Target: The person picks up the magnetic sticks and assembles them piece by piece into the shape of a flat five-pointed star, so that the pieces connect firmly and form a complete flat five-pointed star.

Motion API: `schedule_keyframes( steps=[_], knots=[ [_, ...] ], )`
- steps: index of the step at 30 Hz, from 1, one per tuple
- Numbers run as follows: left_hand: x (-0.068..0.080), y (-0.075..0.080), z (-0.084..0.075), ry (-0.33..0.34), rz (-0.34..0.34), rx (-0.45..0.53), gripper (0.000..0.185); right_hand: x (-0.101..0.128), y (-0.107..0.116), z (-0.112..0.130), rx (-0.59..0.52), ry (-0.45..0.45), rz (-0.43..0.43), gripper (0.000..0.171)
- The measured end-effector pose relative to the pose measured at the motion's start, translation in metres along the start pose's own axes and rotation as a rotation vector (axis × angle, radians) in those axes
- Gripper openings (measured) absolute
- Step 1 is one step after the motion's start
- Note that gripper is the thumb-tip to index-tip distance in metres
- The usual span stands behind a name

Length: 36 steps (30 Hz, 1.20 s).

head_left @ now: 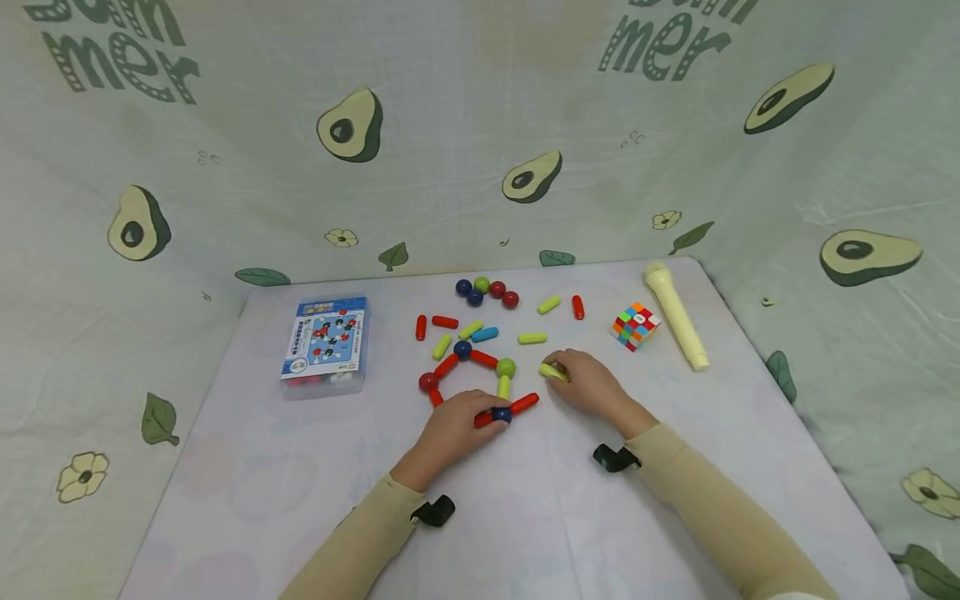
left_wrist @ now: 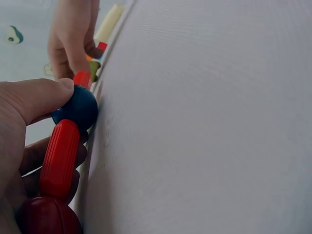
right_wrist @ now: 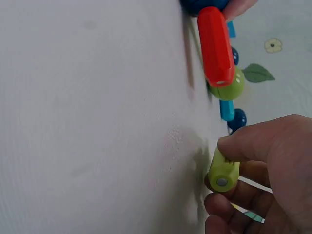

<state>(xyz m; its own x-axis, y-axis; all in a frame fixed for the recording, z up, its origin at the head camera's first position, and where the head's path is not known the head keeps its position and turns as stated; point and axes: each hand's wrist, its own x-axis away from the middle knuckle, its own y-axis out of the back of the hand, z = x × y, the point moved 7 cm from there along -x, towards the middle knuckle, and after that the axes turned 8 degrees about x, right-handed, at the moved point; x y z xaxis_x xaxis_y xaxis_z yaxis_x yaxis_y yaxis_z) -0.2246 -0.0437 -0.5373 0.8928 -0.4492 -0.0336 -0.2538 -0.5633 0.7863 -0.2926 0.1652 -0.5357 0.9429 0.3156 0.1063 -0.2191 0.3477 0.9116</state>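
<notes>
Fingers of the left hand [head_left: 453, 433] curl round a blue ball [left_wrist: 76, 109] and red stick [left_wrist: 59, 159] at the near edge of the ring of pieces, half hiding them; the right hand [head_left: 588, 385] pinches a green stick [right_wrist: 223, 172] just right of the ring, mostly covered by the knuckles

You had a blue ball [head_left: 501, 413] just below frame centre, joined to short red rods [head_left: 524, 403] on either side, closing a flat ring of rods and balls [head_left: 462, 350] on the table. A yellow-green rod [head_left: 553, 372] lay right of centre, near the ring's green ball [head_left: 506, 367].
</notes>
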Motion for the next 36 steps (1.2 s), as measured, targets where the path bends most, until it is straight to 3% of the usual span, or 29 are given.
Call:
schedule_keyframes(
  steps=[4, 9, 18, 27, 36],
  knots=[
    [0.002, 0.001, 0.001, 0.008, 0.020, 0.001, 0.036, 0.000, -0.001, 0.013, -0.126, 0.004, 0.029, 0.025],
    [0.003, 0.002, -0.002, -0.007, 0.031, 0.005, 0.036, -0.002, -0.007, 0.027, -0.178, 0.025, 0.050, 0.023],
    [0.002, 0.006, -0.008, -0.034, 0.012, -0.037, 0.036, -0.004, -0.009, 0.031, -0.164, 0.040, 0.015, 0.024],
    [-0.011, -0.001, -0.025, -0.158, -0.002, -0.160, 0.038, -0.003, -0.008, 0.030, -0.156, 0.060, -0.004, 0.021],
    [-0.012, -0.007, -0.026, -0.152, 0.020, -0.163, 0.035, -0.004, -0.009, 0.029, -0.160, 0.080, -0.029, 0.021]
  ],
)
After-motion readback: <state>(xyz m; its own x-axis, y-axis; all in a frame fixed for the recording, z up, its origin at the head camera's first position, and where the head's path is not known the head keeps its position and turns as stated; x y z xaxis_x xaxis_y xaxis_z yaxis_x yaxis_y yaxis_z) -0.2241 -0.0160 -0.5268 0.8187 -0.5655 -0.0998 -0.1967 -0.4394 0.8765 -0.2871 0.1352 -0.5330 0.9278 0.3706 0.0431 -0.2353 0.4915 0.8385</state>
